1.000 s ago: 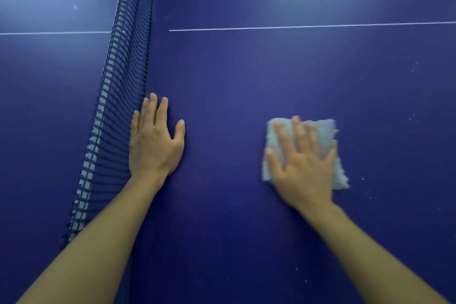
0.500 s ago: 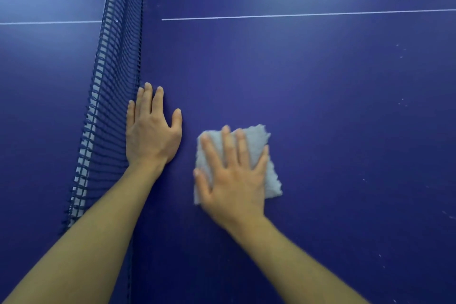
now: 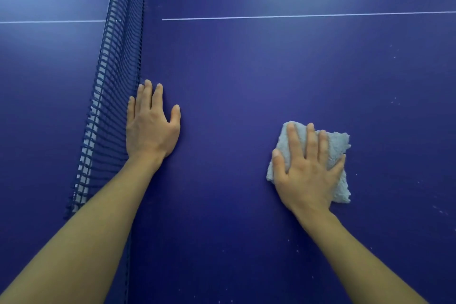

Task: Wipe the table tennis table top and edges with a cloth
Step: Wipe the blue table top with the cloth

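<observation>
Grip, right: your right hand (image 3: pixel 307 175) lies flat on the cloth (image 3: pixel 338 145), fingers straight and a little spread, pressing it onto the counter (image 3: pixel 246 106); nothing is pinched.
Grip, left: your left hand (image 3: pixel 150 126) rests palm down on the bare counter, fingers straight and close together, thumb out to the right, holding nothing.
Cloth: pale grey, fluffy, folded to a rough square, on the right half of the counter, well apart from your left hand; its right and far edges show past your fingers.
Net (image 3: pixel 108 96): dark blue mesh running near to far, just left of your left hand, little finger beside it.
Counter: dark blue, with a thin white line (image 3: pixel 296 16) across the far part.
Specks (image 3: pixel 394 100): small pale flecks scattered right of the cloth and near your right forearm.
</observation>
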